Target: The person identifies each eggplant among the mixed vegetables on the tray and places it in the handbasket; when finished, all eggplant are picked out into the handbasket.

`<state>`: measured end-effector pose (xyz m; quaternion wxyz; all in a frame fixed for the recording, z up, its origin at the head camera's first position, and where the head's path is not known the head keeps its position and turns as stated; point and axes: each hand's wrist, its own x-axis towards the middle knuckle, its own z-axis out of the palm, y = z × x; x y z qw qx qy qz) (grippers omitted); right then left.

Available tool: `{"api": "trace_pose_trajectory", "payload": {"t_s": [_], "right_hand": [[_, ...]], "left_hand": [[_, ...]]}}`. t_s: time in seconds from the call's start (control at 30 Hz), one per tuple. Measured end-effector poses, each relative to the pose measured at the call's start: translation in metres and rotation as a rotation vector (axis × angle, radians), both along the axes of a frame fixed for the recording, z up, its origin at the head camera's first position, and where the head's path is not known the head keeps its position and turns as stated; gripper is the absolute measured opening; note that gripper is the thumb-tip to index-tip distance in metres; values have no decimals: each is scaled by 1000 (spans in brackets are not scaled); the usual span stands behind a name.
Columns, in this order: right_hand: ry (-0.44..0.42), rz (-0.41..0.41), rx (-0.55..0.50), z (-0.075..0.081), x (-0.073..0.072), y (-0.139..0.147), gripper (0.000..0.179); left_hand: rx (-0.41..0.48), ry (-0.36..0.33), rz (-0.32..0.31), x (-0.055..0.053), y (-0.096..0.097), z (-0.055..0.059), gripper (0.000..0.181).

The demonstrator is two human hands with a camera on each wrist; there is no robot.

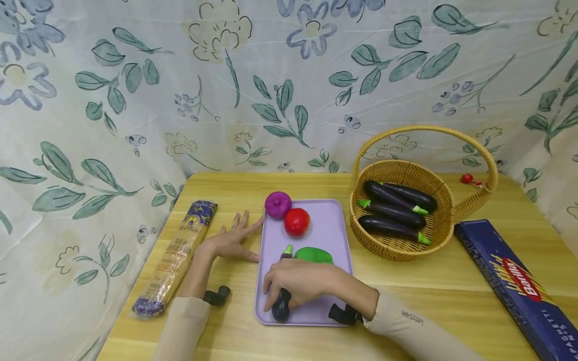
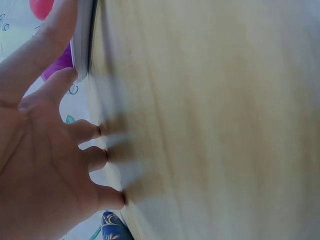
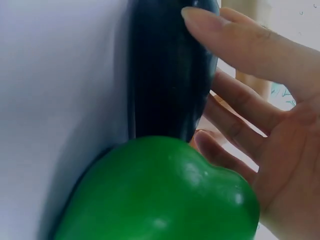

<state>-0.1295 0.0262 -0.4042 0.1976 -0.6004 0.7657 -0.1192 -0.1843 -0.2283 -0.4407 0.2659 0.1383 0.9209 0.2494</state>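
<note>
On the lilac tray [image 1: 322, 215] lies a dark eggplant [image 1: 282, 307], its green stem toward the back. My right hand [image 1: 302, 281] holds this eggplant from above, thumb on one side and fingers along the other in the right wrist view. Right beside it is a green bell pepper [image 3: 160, 195], partly covered by the hand in the head view. A red tomato [image 1: 296, 222] and a purple onion [image 1: 277, 204] sit at the tray's back left. My left hand [image 1: 232, 241] spreads its fingers at the tray's left edge, several fingertips resting on the table [image 2: 210, 120].
A wicker basket [image 1: 404, 255] with a tall handle holds several eggplants at the back right. A blue spaghetti box [image 1: 515, 281] lies along the right side, a bag of pasta [image 1: 176, 255] along the left. Small red items [image 1: 467, 178] lie behind the basket handle.
</note>
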Motion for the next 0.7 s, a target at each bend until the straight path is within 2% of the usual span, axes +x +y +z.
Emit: {"api": "trace_pose_trajectory", "payload": {"t_s": [0.33,0.7], "right_hand": [[19,38,46,1,-1,-8,42],[-26,72,74,1,-6,-11,39]], "left_hand": [[3,0,-9,0,-1,0,108],[7,-1,-8,0,-2,0,107]]}}
